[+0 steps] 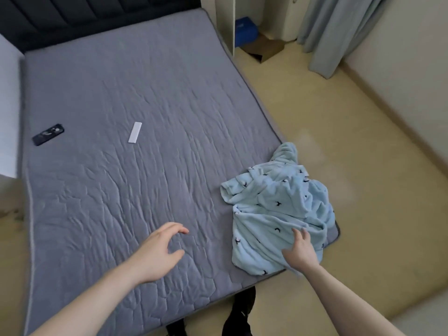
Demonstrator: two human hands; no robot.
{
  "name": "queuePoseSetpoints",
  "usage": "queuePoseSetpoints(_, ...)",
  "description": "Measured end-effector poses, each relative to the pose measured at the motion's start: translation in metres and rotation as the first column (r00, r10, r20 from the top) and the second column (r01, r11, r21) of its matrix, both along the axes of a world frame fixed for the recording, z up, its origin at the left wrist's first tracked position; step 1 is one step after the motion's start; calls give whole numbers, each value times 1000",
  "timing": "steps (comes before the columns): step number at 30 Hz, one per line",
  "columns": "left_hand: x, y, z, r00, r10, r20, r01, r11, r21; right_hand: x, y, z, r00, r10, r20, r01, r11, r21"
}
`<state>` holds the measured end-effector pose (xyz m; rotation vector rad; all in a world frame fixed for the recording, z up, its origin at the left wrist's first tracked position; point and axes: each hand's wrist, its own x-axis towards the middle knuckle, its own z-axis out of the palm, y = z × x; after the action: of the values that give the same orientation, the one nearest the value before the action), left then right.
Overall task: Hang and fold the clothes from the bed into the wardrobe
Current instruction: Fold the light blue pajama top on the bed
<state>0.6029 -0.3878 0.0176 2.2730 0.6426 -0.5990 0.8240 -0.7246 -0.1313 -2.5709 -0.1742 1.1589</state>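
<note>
A crumpled light-blue fleece garment [278,204] with small dark bird prints lies on the near right corner of the grey mattress [121,178], partly hanging over its edge. My right hand [299,251] rests on the garment's near part with fingers spread, not gripping it. My left hand [160,251] hovers over bare mattress to the left of the garment, fingers curled apart and holding nothing. A white wardrobe panel [225,20] stands at the far right of the bed.
A black remote [48,134] and a white remote [135,132] lie on the mattress's left half. A blue box [246,30] and brown cardboard [269,48] sit on the floor by the wardrobe. Grey curtains [339,30] hang beyond. Beige floor runs along the right.
</note>
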Motion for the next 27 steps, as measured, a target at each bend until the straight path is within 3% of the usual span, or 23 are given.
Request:
queuePoseSetpoints(7, 48, -18, -87, 998, 55, -24, -55, 998, -21, 72, -16, -110, 995, 95, -43, -102, 963, -249)
queuePoseSetpoints(10, 58, -28, -110, 998, 61, -23, -62, 997, -51, 75, -21, -130, 990, 95, -103, -122, 944, -308)
queuePoseSetpoints(12, 58, -33, -116, 997, 68, -42, -70, 996, -63, 66, -20, -136, 970, 198, -141, -235, 910, -340)
queuePoseSetpoints(15, 49, -39, -111, 995, 69, -66, -75, 993, -88, 37, -11, -124, 949, 258, -182, -306, 893, -331)
queuePoseSetpoints(21, 26, -28, -81, 994, -2, -107, -6, 997, -74, 16, 6, -76, 962, 261, -82, -272, 942, -194)
queuePoseSetpoints(24, 30, -14, -99, 996, -20, -82, 18, 1000, -23, 26, 20, -96, 972, 229, -54, -234, 962, -142)
queuePoseSetpoints(27, 36, -8, -130, 996, -42, -74, 40, 999, -20, 19, 31, -141, 977, 136, -164, -164, 972, -168)
